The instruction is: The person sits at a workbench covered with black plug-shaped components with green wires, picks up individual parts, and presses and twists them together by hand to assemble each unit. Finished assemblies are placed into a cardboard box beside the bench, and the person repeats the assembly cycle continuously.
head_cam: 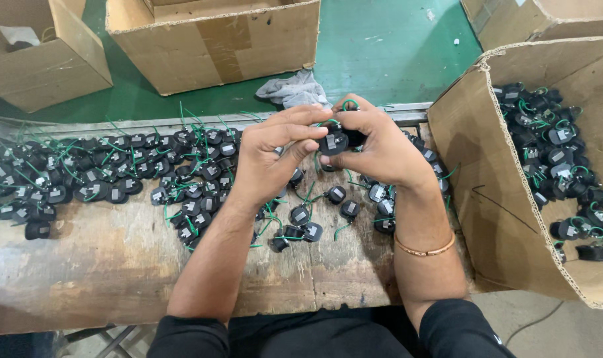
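Parts (109, 176) cover the bench (116, 265); carton (513, 199) stands right.

You've got black sleeves (455, 328) pushed up past the elbows, forearms bare. Thin copper-coloured bangle (424, 250) on your right wrist; left wrist has nothing on it. No gloves, no rings visible on either hand.
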`<state>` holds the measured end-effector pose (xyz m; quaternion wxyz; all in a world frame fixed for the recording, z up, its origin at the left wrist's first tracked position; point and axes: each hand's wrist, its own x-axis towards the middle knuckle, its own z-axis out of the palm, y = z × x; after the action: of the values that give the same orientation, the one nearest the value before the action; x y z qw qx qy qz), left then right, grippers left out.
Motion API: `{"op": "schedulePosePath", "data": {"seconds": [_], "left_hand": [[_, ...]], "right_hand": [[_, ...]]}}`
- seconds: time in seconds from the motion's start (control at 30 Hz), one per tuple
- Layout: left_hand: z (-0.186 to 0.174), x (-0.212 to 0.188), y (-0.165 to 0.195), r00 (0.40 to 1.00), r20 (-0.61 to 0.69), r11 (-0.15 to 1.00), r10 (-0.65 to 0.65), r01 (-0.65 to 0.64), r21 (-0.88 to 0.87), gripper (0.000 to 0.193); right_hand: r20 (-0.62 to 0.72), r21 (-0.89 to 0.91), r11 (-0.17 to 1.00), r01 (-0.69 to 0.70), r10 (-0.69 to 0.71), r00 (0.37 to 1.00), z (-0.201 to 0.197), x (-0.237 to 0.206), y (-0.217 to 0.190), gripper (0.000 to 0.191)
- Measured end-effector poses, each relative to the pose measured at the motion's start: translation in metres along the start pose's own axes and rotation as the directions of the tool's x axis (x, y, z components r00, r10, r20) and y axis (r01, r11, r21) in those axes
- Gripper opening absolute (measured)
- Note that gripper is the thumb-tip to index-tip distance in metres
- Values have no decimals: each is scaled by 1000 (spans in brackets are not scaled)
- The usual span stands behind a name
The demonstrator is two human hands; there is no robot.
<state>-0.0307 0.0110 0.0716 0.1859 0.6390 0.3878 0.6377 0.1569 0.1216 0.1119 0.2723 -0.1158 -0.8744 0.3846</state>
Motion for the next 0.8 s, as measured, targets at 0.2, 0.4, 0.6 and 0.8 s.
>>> {"op": "schedulePosePath", "data": {"seconds": [0.2, 0.4, 0.6, 0.8], "left_hand": [[14, -7, -18, 979, -153, 975, -136, 104, -199, 22], [17, -12, -24, 960, -171, 907, -223, 140, -398, 25], [11, -8, -38, 929, -127, 937, -349, 350, -15, 16], [43, -22, -77, 927, 44, 518, -373, 168, 839, 65]], "right_hand": [[-79, -205, 978, 28, -45, 996, 15, 2, -13, 33], [-66, -216, 976, 28, -43, 997, 17, 2, -19, 33], [-215, -104, 994, 27, -49, 975, -7, -8, -15, 32], [-390, 78, 995, 66, -30, 920, -30, -21, -3, 32]]}}
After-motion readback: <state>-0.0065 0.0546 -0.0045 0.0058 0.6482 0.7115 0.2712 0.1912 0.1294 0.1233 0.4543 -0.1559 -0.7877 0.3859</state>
